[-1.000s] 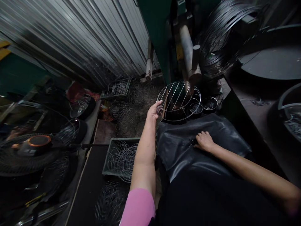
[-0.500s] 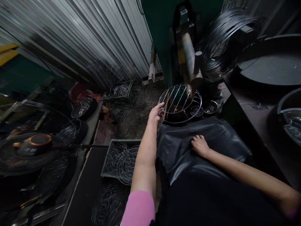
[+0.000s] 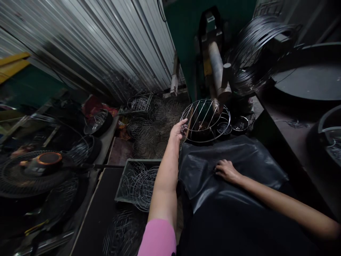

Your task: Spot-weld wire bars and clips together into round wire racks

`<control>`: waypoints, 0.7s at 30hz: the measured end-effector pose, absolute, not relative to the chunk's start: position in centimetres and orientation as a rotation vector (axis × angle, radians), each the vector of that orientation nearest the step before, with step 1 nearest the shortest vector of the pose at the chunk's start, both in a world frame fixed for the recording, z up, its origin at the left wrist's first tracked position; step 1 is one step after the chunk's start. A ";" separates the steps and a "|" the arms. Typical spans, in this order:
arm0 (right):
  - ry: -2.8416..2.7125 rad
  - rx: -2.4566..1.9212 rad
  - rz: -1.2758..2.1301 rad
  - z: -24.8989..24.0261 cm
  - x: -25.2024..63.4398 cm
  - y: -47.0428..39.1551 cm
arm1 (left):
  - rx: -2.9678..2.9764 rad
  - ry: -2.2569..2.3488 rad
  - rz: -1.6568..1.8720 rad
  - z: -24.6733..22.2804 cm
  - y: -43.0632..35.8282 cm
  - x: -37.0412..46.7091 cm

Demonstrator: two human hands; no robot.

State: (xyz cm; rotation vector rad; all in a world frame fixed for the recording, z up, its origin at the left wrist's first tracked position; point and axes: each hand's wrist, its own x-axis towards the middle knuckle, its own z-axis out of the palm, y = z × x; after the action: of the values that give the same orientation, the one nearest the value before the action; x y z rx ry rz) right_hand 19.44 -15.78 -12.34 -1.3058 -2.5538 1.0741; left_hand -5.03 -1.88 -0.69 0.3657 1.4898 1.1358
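My left hand (image 3: 179, 130) grips the left rim of a round wire rack (image 3: 205, 115), its fingers closed round the ring. The rack is a metal hoop with several parallel wires across its left and middle part; fewer wires show toward the right. Its far side lies by the lower end of a metal cylinder (image 3: 217, 58) on the green machine (image 3: 183, 39). Low over the black apron (image 3: 253, 156) on my lap, my right hand (image 3: 227, 171) has its fingers curled in. Whatever those fingers hold, if anything, is hidden.
A green crate (image 3: 124, 183) of wire rings stands left of my left arm. More wire racks (image 3: 145, 133) are piled beyond it. Small round containers (image 3: 239, 123) sit behind the apron. A wire coil (image 3: 255, 49) and a large round tub (image 3: 314, 80) are on the right; a fan (image 3: 39, 163) is at left.
The view has shifted slightly, so everything sits a little lower and further right. My right hand has moved slightly left over the apron, its fingers more curled. My left hand keeps its hold on the rack.
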 end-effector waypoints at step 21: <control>-2.195 -1.729 1.476 -12.7 28.7 -16.2 | 0.392 1.479 1.127 -0.3 -2.4 -4.8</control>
State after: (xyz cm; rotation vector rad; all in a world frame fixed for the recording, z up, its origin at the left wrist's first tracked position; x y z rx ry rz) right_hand 28.75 -16.18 -12.69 -1.7291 -2.1953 1.4759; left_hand -4.83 -2.35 -0.31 0.3921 1.4787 1.1269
